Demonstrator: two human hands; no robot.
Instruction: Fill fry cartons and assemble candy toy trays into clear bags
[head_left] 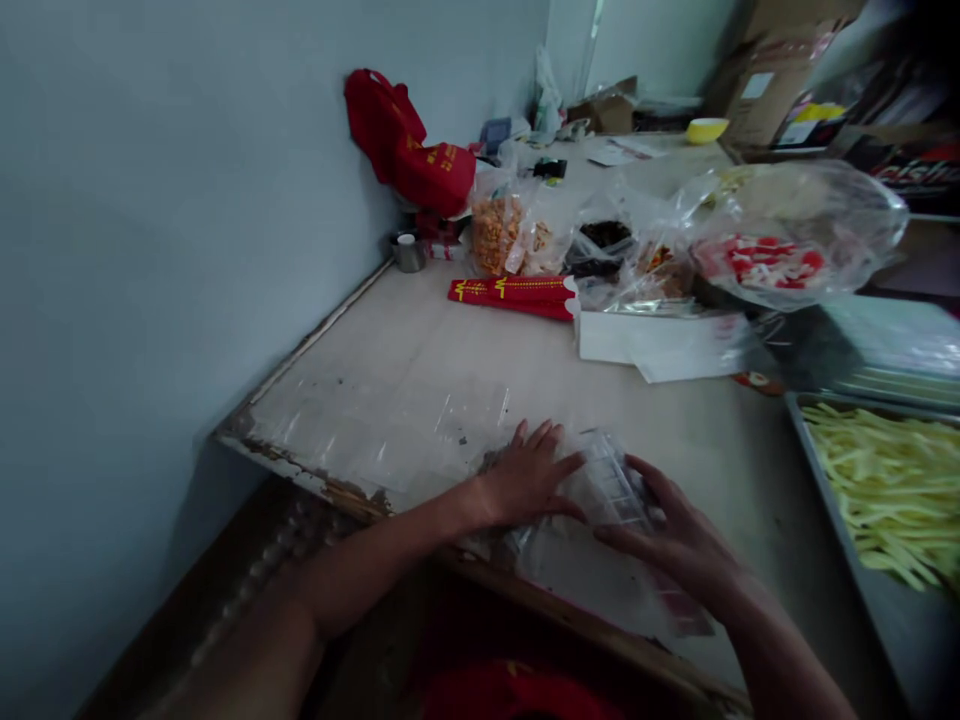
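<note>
Near the front edge of the worn white table (390, 370), my left hand (529, 480) lies low with its fingers spread, beside some crumpled clear plastic. My right hand (671, 530) has its thumb and fingers around a clear plastic piece with ridged, box-like lines (611, 480), possibly a tray or a stack of packaging. Under and in front of it lies a flat clear plastic sheet or bag (577, 560). Blur and shine hide the exact shape of the plastic, and my left thumb and forefinger point towards it.
To the right stands a metal tray of pale cut strips (885, 490). Red folded cartons (514, 295) and white paper bags (660, 340) lie farther back, before bags of snacks (495, 235) and red-and-white food (776, 260). A metal cup (409, 252) and red cloth (435, 175) are by the wall.
</note>
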